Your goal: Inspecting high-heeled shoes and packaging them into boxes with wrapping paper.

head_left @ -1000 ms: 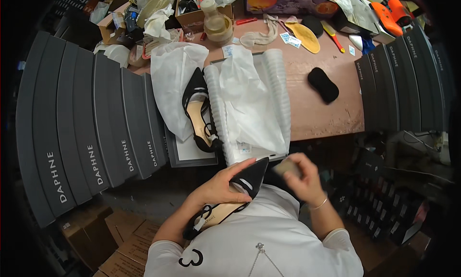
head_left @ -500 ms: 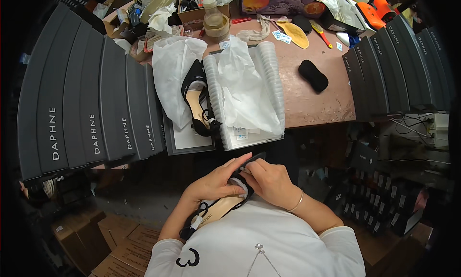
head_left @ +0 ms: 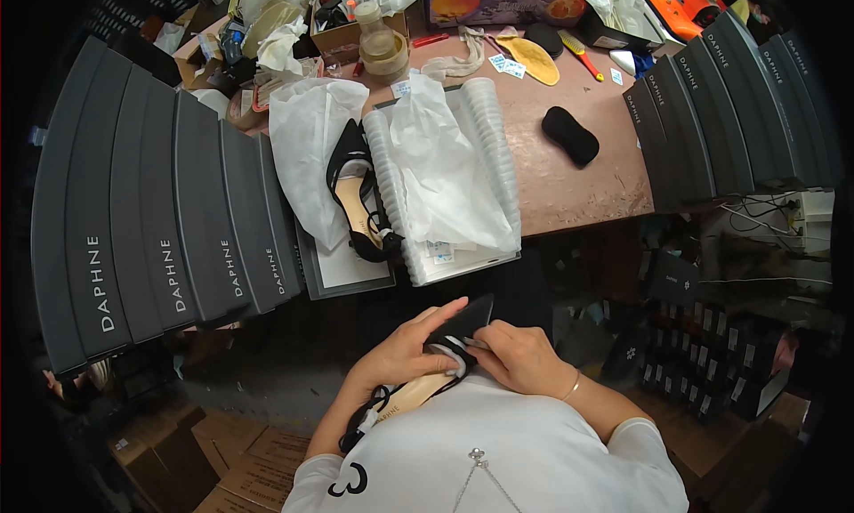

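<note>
- Down at the person's chest, well below the open shoe box (head_left: 356,268), a black pointed shoe (head_left: 449,344) is held in both hands.
- Left hand (head_left: 405,357) grips the shoe from the side, index finger laid along the toe.
- Right hand (head_left: 520,360) pinches a wad of white stuffing (head_left: 455,355) at the shoe's mouth.
- Judged from this: the stuffing should go in evenly, with the left hand steadying the toe so its point keeps shape, and without creasing the tan insole.
- Inside the box lies the matching black shoe (head_left: 356,193), with white tissue paper (head_left: 436,166) just right of it.
- Beyond the box, the brown surface (head_left: 578,193) carries a black pad (head_left: 570,136), a yellow insole (head_left: 534,59) and a jar (head_left: 384,46).
- Stacks of dark shoe boxes (head_left: 160,219) flank the box on both sides; cardboard lies on the floor.
</note>
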Demonstrator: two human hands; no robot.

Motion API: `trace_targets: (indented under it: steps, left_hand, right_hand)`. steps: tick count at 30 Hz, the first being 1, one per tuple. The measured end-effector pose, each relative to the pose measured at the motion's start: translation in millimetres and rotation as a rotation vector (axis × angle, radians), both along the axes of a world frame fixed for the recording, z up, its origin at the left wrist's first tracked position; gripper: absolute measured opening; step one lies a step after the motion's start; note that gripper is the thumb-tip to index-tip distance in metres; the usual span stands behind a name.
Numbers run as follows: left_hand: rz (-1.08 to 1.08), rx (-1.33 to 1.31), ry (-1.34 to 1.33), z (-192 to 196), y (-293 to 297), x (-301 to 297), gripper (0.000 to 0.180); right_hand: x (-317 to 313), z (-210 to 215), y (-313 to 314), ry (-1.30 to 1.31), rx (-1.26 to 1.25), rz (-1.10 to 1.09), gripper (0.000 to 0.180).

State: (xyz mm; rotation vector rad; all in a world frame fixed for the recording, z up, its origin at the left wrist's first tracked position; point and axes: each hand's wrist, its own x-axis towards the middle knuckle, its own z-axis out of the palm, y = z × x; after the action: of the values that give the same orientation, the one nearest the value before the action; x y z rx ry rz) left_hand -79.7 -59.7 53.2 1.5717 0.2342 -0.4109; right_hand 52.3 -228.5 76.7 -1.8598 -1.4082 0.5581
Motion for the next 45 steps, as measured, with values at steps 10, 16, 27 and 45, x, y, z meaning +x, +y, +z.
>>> trace_targets:
  steps: [10,16,27,45]
  left_hand:
    - [0.075,-0.014,-0.002,0,4,6,0.091]
    - [0.05,0.026,-0.021,-1,5,8,0.091]
    - [0.023,0.059,-0.106,-6,2,5,0.091]
    - [0.124,0.019,-0.053,-5,-6,-5,0.088]
  right_hand:
    - [7,0,2,0.02,-0.013,0.001,0.018]
    - [8,-3,35,-0.071,0.105,-0.05,0.016]
    - [30,5,54,0.079,0.209,-0.156,0.016]
    - [3,9,-11,0.056,-0.129,0.042,0.015]
